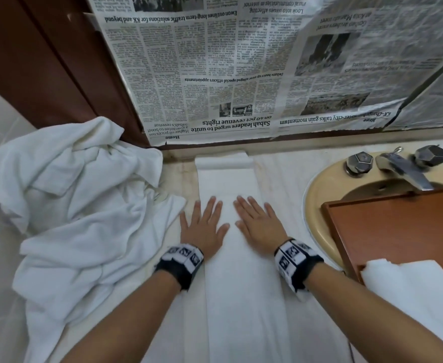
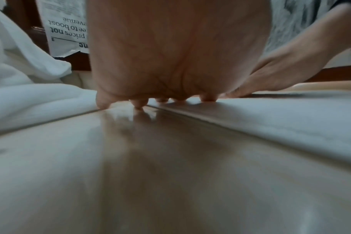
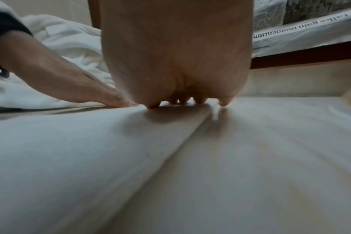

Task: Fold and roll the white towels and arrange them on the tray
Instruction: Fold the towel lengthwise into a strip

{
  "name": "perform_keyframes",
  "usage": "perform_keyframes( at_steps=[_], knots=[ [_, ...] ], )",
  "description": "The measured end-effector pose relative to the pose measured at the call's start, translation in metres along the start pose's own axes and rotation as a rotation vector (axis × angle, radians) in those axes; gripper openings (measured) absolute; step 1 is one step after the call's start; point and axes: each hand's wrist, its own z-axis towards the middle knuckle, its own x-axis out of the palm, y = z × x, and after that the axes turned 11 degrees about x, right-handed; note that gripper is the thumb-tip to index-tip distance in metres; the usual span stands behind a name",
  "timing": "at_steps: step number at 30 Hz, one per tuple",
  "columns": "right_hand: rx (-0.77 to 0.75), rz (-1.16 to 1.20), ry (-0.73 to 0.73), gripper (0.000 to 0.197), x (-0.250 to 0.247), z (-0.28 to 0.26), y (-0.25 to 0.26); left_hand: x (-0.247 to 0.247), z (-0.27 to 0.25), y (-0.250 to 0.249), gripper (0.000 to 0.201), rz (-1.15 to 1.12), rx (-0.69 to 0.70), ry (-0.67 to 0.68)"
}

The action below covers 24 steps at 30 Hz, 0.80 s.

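A white towel (image 1: 231,184) folded into a long narrow strip runs down the middle of the counter, its far end curled against the wall. My left hand (image 1: 203,224) lies flat with spread fingers on the strip's left edge. My right hand (image 1: 257,221) lies flat on its right half. In the left wrist view the left palm (image 2: 176,55) presses down where the strip (image 2: 270,120) meets the counter. From the right wrist the right palm (image 3: 176,55) presses the towel (image 3: 70,150). A brown wooden tray (image 1: 404,231) at the right carries one folded white towel (image 1: 419,292).
A heap of loose white towels (image 1: 79,205) fills the counter's left side. A cream basin (image 1: 320,205) with a metal tap (image 1: 401,169) lies under the tray at the back right. Newspaper (image 1: 254,64) covers the wall behind. Bare counter (image 2: 130,174) shows beside the strip.
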Motion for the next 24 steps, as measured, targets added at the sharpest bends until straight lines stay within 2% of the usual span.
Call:
perform_keyframes(
  at_steps=[2,3,5,6,9,13,17,21,24],
  knots=[
    [0.033,-0.011,0.02,0.078,-0.011,0.009,0.001,-0.013,0.018,0.005,0.068,-0.004,-0.014,0.015],
    [0.046,-0.017,0.022,0.072,-0.014,0.008,0.003,-0.019,0.025,0.006,0.068,-0.025,-0.028,0.029],
    [0.039,-0.002,-0.021,0.066,-0.019,-0.005,0.007,-0.029,0.032,0.007,0.068,-0.086,-0.054,0.029],
    [0.025,0.023,-0.044,0.069,-0.02,-0.018,0.009,-0.031,0.029,0.006,0.068,-0.115,-0.061,0.005],
    [-0.029,0.087,-0.086,0.075,-0.006,-0.067,0.01,-0.023,-0.006,-0.008,0.068,-0.17,-0.041,-0.078],
    [-0.031,0.077,-0.039,0.066,0.031,-0.109,0.006,0.013,-0.073,-0.04,0.063,-0.148,0.033,0.007],
    [-0.017,0.021,-0.023,0.069,0.036,-0.096,-0.005,0.038,-0.081,-0.04,0.062,-0.024,-0.001,0.008],
    [0.084,0.007,-0.011,0.059,0.02,-0.066,-0.015,0.024,-0.059,-0.026,0.062,-0.085,-0.098,0.01],
    [0.149,0.098,-0.023,0.057,0.017,-0.08,-0.019,0.016,-0.067,-0.032,0.062,-0.148,-0.127,-0.005]
  ],
)
